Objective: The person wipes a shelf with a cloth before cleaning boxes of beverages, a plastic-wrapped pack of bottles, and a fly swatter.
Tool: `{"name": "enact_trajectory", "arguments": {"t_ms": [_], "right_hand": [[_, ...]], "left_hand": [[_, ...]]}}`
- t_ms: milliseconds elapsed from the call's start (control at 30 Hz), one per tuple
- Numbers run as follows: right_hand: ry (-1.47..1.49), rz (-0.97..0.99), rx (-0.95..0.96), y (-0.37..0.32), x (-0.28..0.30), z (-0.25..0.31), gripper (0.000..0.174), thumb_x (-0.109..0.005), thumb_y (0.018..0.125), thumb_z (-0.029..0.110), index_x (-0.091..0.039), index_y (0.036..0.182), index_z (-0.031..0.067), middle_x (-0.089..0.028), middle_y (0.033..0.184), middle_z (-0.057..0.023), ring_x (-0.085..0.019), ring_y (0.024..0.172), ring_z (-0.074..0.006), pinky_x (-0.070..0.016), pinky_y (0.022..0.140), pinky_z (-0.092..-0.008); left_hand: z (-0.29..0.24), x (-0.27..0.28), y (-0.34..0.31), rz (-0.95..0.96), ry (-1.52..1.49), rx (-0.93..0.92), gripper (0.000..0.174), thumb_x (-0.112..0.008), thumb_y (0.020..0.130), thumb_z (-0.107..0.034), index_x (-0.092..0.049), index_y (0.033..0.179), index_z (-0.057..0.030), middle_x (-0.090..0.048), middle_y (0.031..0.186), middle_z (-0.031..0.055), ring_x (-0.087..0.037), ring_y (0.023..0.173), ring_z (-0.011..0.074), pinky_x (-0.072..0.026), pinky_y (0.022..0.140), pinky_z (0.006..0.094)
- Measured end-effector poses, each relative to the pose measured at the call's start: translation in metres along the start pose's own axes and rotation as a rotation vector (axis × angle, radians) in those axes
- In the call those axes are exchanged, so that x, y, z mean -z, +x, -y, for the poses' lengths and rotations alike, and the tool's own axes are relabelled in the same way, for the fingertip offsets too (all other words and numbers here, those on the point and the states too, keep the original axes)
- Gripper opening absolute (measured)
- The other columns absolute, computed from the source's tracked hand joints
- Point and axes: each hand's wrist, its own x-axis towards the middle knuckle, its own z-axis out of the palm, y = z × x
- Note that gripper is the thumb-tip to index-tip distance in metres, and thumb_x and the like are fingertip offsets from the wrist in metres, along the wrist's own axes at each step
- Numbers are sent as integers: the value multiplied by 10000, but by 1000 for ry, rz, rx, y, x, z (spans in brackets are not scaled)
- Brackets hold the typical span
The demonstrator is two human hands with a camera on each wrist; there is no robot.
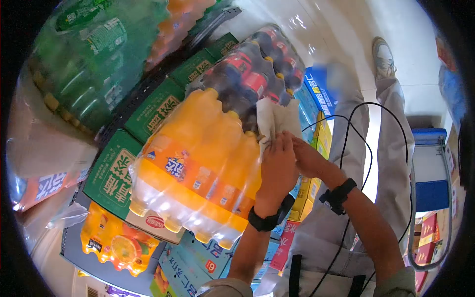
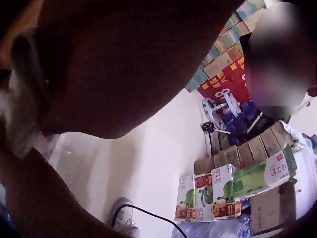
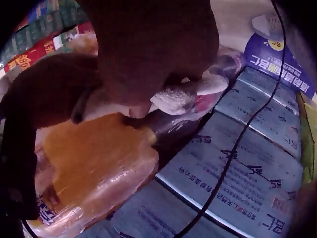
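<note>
In the head view, a pale cloth (image 1: 279,119) hangs in folds over the near edge of the bottle packs. My left hand (image 1: 278,173) pinches its lower edge, fingertips bunched together. Right beside it, my right hand (image 1: 310,157) also grips the cloth, its fingers partly hidden behind the left. Under and beside the hands lies a shrink-wrapped pack of orange soda bottles (image 1: 198,153). A pack of dark cola bottles (image 1: 252,74) adjoins it. The right wrist view shows the white cloth (image 3: 173,99) bunched at the right hand's fingers (image 3: 141,106).
Green cartons (image 1: 153,106) lie along the packs' far side, with wrapped green bottles (image 1: 84,59) beyond. Light-blue boxes (image 3: 223,158) line the near side. A black cable (image 1: 368,143) loops over the person's legs. A blue-and-white folding stool or cart (image 1: 430,193) stands at right.
</note>
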Motion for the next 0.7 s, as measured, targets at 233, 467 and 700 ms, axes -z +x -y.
{"name": "enact_trajectory", "arguments": {"t_ms": [233,467,700], "right_hand": [[587,148,-629,1,61,12,429,-626,907,269,-572,1278,59,-650,1168,-127,-624,1053,-220,-478,931,-338],[964,15,-738,-17,95,18,537,-652,927,355,-539,1292,-23,-649,1167,-91,-635,1019,-175,-492,907,-320],[1258,-21,-686,-23,91,18,491,-673,922,235,-509,1319,-3,-633,1204,-103,-638,1066,-195,-511,926,-335]], "left_hand": [[-3,22,-9,-392,-304,-24,438,-565,866,-32,-488,1293,26,-537,1305,223,-488,1259,386,-369,1067,448],[-10,39,-27,-442,-479,105,359,-540,933,-98,-538,1276,9,-588,1282,167,-523,1248,311,-362,1073,391],[-16,-12,-17,-223,-844,155,680,-602,933,-183,-235,1471,13,-415,1421,254,-424,1329,344,-348,1083,407]]}}
